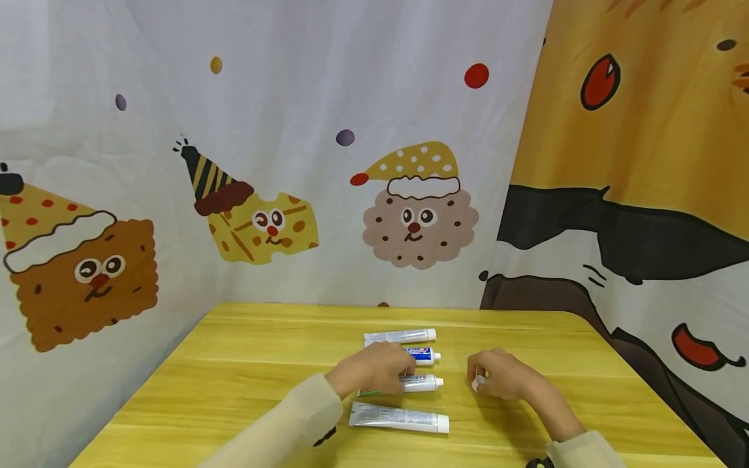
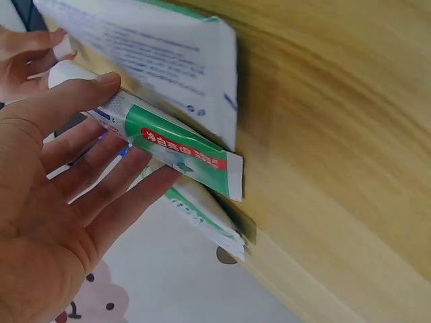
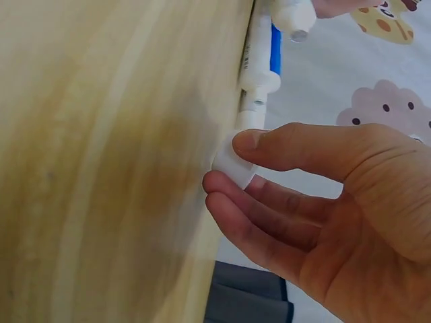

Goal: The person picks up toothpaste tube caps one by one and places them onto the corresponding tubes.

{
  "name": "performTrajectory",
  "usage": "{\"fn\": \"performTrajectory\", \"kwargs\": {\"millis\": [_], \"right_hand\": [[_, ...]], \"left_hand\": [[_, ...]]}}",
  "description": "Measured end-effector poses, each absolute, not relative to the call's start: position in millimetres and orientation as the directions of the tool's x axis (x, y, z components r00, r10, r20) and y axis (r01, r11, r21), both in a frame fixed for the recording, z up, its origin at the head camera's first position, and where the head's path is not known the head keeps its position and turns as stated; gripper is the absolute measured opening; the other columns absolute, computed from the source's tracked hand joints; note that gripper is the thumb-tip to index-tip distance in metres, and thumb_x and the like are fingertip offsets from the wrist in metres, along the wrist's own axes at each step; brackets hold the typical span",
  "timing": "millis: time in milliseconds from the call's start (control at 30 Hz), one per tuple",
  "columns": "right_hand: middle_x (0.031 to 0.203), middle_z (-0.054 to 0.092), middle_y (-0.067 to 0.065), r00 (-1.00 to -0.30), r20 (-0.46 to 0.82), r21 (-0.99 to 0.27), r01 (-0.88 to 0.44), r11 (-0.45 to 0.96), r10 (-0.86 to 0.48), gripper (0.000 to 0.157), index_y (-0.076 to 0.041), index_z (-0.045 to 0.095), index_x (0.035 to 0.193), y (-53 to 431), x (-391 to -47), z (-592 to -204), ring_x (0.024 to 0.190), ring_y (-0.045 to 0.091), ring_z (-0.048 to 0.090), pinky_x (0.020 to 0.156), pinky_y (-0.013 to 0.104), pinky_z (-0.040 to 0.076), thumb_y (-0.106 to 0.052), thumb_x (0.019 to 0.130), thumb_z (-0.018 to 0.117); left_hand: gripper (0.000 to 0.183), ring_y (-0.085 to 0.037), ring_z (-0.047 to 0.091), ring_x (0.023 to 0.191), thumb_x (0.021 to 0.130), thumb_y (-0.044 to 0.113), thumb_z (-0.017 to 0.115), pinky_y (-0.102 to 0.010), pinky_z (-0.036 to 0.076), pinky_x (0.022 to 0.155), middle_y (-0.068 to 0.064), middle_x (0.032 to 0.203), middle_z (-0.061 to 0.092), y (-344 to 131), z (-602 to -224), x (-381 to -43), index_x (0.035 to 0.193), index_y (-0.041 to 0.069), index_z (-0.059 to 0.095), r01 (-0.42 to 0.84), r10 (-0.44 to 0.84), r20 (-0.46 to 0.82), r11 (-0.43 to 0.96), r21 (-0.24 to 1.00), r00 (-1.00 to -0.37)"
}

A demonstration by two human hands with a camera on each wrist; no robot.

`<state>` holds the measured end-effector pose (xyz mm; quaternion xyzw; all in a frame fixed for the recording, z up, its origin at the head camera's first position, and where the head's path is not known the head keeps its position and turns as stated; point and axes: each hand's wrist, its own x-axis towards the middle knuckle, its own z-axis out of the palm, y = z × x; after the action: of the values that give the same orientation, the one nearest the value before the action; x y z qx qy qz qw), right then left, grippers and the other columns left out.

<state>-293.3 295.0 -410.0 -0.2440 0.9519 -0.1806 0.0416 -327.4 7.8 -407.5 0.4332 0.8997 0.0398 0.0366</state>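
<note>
My left hand point(image 1: 377, 368) grips a green and white toothpaste tube point(image 2: 176, 151) between thumb and fingers. Its white nozzle end point(image 3: 293, 19) carries no cap and points right. In my right hand point(image 1: 504, 375), thumb and fingertips pinch a small white cap point(image 3: 232, 165) just above the table, apart from the tubes. Beyond the held tube lies a blue and white toothpaste tube point(image 1: 422, 355), also uncapped, partly hidden by my left hand. A capped white tube point(image 1: 398, 417) lies on the near side, and another capped tube point(image 1: 404, 336) lies farthest back.
All the tubes lie in a rough column on a yellow wood-grain table point(image 1: 263, 364). A white curtain point(image 1: 281, 97) with cartoon prints hangs behind the table's back edge, and an orange patterned cloth point(image 1: 562, 143) hangs at the right.
</note>
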Motion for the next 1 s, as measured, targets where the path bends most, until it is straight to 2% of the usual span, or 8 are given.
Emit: {"fn": "performTrajectory", "kwargs": {"millis": [133, 233, 333, 500, 600, 733, 867, 1000], "right_hand": [[0.094, 0.068, 0.001, -0.886, 0.011, -0.345, -0.438, 0.83, -0.463, 0.018, -0.013, 0.072, 0.097, 291, -292, -405, 0.087, 0.019, 0.061, 0.073, 0.038, 0.051, -0.002, 0.083, 0.076], [0.096, 0.069, 0.0, -0.888, 0.032, -0.333, -0.443, 0.832, -0.459, 0.02, -0.011, 0.074, 0.102, 286, -288, -395, 0.088, 0.017, 0.061, 0.073, 0.037, 0.052, -0.003, 0.084, 0.075], [0.098, 0.069, 0.001, -0.88, 0.079, -0.342, -0.466, 0.816, -0.469, 0.021, -0.012, 0.077, 0.102, 282, -283, -381, 0.083, 0.013, 0.059, 0.07, 0.031, 0.051, -0.002, 0.085, 0.073], [0.101, 0.07, 0.0, -0.853, 0.225, -0.33, -0.521, 0.787, -0.47, 0.021, -0.015, 0.076, 0.101, 273, -275, -356, 0.079, 0.008, 0.06, 0.068, 0.023, 0.052, 0.0, 0.086, 0.073], [0.1, 0.071, -0.002, -0.835, 0.338, -0.303, -0.534, 0.79, -0.434, 0.021, -0.017, 0.074, 0.099, 267, -271, -343, 0.084, 0.01, 0.065, 0.072, 0.029, 0.058, -0.002, 0.086, 0.077], [0.098, 0.072, -0.007, -0.796, 0.471, -0.279, -0.544, 0.792, -0.381, 0.021, -0.021, 0.073, 0.096, 257, -268, -334, 0.092, 0.014, 0.066, 0.076, 0.033, 0.058, -0.007, 0.085, 0.082], [0.094, 0.07, -0.009, -0.781, 0.513, -0.332, -0.563, 0.757, -0.355, 0.021, -0.02, 0.071, 0.096, 248, -266, -333, 0.088, 0.011, 0.065, 0.073, 0.028, 0.057, -0.008, 0.084, 0.084], [0.098, 0.07, -0.005, -0.783, 0.509, -0.418, -0.589, 0.691, -0.359, 0.027, -0.016, 0.07, 0.104, 244, -268, -338, 0.088, 0.01, 0.067, 0.075, 0.029, 0.06, -0.001, 0.084, 0.081]], "left_hand": [[0.015, -0.004, 0.038, 0.062, 0.086, 0.026, 0.083, -0.021, 0.033, 0.057, 0.014, 0.072, 0.051, 5, -404, -326, 0.091, 0.024, 0.069, 0.78, 0.784, 0.016, 0.615, 0.114, -0.62], [0.016, -0.002, 0.044, 0.065, 0.085, 0.027, 0.084, -0.019, 0.037, 0.059, 0.014, 0.078, 0.061, 3, -404, -325, 0.096, 0.023, 0.073, 0.777, 0.778, 0.06, 0.612, 0.15, -0.625], [0.023, -0.001, 0.051, 0.068, 0.084, 0.028, 0.085, -0.019, 0.043, 0.063, 0.013, 0.086, 0.068, 1, -401, -323, 0.104, 0.021, 0.076, 0.765, 0.76, 0.109, 0.618, 0.182, -0.64], [0.026, -0.002, 0.053, 0.07, 0.083, 0.027, 0.084, -0.019, 0.045, 0.064, 0.012, 0.09, 0.07, -4, -396, -320, 0.106, 0.021, 0.076, 0.741, 0.723, 0.171, 0.634, 0.219, -0.669], [0.028, 0.0, 0.055, 0.073, 0.084, 0.028, 0.084, -0.018, 0.046, 0.067, 0.012, 0.094, 0.072, -6, -393, -319, 0.11, 0.021, 0.076, 0.724, 0.702, 0.189, 0.637, 0.264, -0.687], [0.034, 0.003, 0.058, 0.076, 0.085, 0.031, 0.085, -0.018, 0.049, 0.069, 0.011, 0.097, 0.073, -7, -391, -315, 0.115, 0.019, 0.075, 0.702, 0.675, 0.214, 0.628, 0.335, -0.706], [0.033, 0.002, 0.058, 0.075, 0.084, 0.031, 0.086, -0.018, 0.049, 0.068, 0.011, 0.093, 0.072, -8, -392, -313, 0.113, 0.018, 0.075, 0.687, 0.653, 0.237, 0.618, 0.382, -0.72], [0.03, 0.002, 0.058, 0.074, 0.084, 0.03, 0.086, -0.018, 0.048, 0.067, 0.012, 0.09, 0.071, -11, -394, -313, 0.11, 0.018, 0.075, 0.672, 0.637, 0.241, 0.62, 0.405, -0.732]]}}
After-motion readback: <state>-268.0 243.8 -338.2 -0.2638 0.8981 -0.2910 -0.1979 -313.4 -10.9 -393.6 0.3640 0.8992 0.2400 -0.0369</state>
